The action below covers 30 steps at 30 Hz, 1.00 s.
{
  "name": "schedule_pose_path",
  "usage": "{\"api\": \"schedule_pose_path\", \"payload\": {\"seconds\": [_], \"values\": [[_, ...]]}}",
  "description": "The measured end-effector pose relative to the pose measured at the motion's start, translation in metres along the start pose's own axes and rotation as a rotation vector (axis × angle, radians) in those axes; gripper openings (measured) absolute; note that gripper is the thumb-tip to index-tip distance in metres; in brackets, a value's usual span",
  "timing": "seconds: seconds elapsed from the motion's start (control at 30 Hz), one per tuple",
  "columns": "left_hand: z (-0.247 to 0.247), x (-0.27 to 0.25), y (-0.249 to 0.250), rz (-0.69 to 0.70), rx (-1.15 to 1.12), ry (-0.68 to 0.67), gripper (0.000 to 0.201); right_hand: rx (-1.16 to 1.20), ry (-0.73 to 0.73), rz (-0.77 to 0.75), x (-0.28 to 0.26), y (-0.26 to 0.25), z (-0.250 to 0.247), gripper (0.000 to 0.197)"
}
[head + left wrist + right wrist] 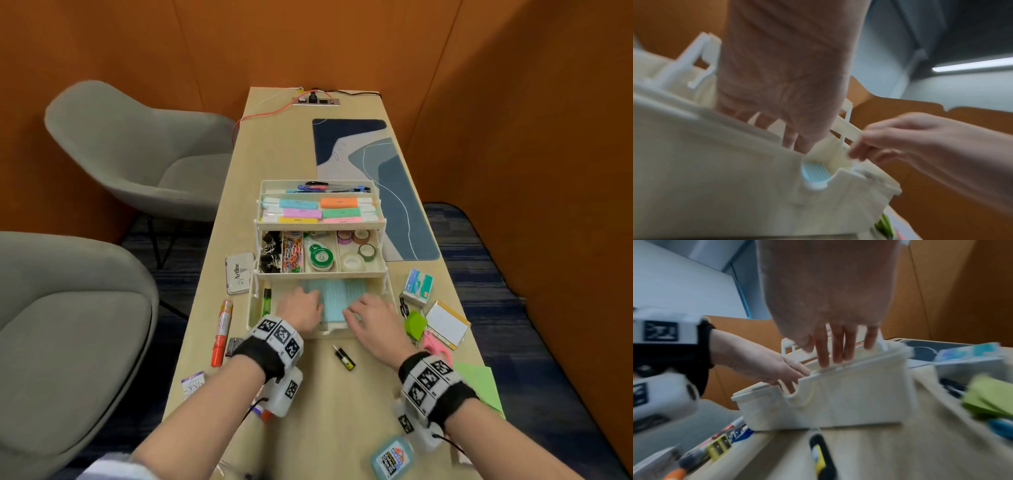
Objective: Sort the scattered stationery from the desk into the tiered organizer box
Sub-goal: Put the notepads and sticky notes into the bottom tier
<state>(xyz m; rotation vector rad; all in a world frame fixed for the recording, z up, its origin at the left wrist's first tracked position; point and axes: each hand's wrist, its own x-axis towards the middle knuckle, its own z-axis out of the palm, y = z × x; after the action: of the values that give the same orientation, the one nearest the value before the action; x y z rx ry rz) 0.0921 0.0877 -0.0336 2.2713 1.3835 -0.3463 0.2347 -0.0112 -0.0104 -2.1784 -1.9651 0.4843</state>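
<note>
A: While both hands sit in the bottom tier of the organizer box (320,224), which step is this?

B: Seating the pale blue notepad (337,298) flat in that tier. Left hand (301,310) on its left part, right hand (371,317) on its right. Fingers look straight and spread, pressing down rather than pinching; left fingertips are hidden from the head view, so grip there isn't fully sure.

A: Wrist views help?

B: Blurred. Right wrist shows right fingers (835,350) extended down over the front wall, nothing clamped. Left wrist shows a sliver of the pad through the front notch.

A: Next move?

B: My guess: lift both hands straight up and back, then fetch a loose item. Still on the bench (318,411): orange marker (222,332), ink pad tin (239,272), small black-yellow item (345,358), staples box (418,286), green thing (415,323), pink scissors (438,344), glue bottle (392,457).

A: Room to move?

B: Tight above: the middle tier overhangs the back of the bottom tier, just beyond the fingers. Green highlighter (266,301) lies at the left inside wall. Front wall is low; near bench is open for backing out.
</note>
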Motion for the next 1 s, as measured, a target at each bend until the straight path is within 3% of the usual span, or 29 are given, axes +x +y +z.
{"api": "schedule_pose_path", "payload": {"seconds": [0.07, 0.17, 0.27, 0.43, 0.5, 0.6, 0.7, 0.77, 0.83, 0.9, 1.0], "values": [[0.007, 0.014, 0.004, -0.007, -0.009, -0.154, 0.045, 0.066, 0.234, 0.070, -0.010, 0.020, -0.006, 0.017], [0.013, 0.023, 0.012, 0.001, -0.041, -0.182, 0.045, 0.160, 0.381, 0.326, -0.002, 0.059, -0.014, 0.013], [0.015, 0.022, 0.018, 0.014, -0.051, -0.152, 0.044, 0.134, 0.273, 0.497, 0.016, 0.087, -0.020, 0.023], [0.003, 0.000, 0.008, 0.062, -0.166, -0.061, 0.042, 0.081, -0.017, 0.532, 0.032, 0.094, -0.021, 0.043], [-0.009, -0.021, 0.004, 0.088, -0.237, 0.065, 0.039, 0.045, -0.036, 0.529, 0.034, 0.092, -0.018, 0.045], [-0.032, -0.059, -0.008, 0.116, -0.397, 0.405, 0.024, 0.000, 0.033, 0.528, 0.030, 0.089, -0.014, 0.044], [-0.050, -0.074, -0.038, -0.025, -0.525, 0.729, 0.018, 0.032, 0.183, 0.517, 0.021, 0.088, -0.012, 0.042], [-0.052, -0.060, -0.070, -0.195, -0.569, 0.832, 0.012, 0.123, 0.271, 0.549, 0.011, 0.093, -0.013, 0.043], [-0.048, -0.032, -0.102, -0.375, -0.549, 0.764, 0.021, 0.171, 0.313, 0.607, 0.000, 0.103, -0.013, 0.043], [-0.039, -0.005, -0.122, -0.503, -0.502, 0.543, 0.044, 0.192, 0.313, 0.663, -0.012, 0.115, -0.015, 0.046], [-0.031, 0.024, -0.127, -0.551, -0.394, 0.323, 0.064, 0.194, 0.236, 0.753, -0.021, 0.132, -0.018, 0.051]]}}
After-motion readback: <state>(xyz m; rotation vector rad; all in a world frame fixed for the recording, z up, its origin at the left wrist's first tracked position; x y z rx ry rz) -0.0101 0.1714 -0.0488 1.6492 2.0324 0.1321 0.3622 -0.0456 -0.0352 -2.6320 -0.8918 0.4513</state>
